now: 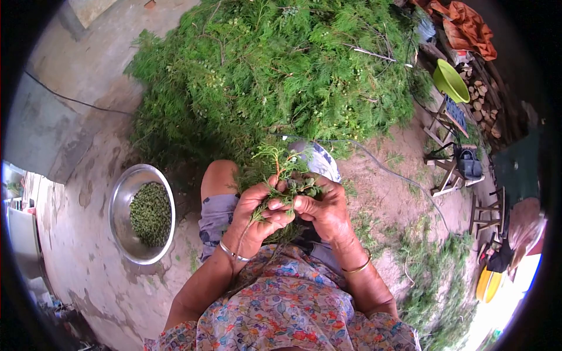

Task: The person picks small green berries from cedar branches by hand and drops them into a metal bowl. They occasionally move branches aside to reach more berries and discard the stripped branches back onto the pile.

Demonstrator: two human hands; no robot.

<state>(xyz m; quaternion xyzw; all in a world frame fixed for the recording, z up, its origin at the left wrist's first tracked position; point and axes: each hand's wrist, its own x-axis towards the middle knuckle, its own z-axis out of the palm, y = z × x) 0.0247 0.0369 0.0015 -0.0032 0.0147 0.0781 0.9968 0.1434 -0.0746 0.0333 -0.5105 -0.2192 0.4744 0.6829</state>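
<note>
The pile of branches (275, 70) fills the upper middle of the frame, before my knees. At left, just beside me, a basin (115, 216) holds seeds (150, 215); stools (445, 175) line the right edge, below a tub (449, 82) at upper right.

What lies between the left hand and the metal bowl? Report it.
Between left hand and metal bowl: the clothed left leg, then a strip of floor, in the head view.
</note>
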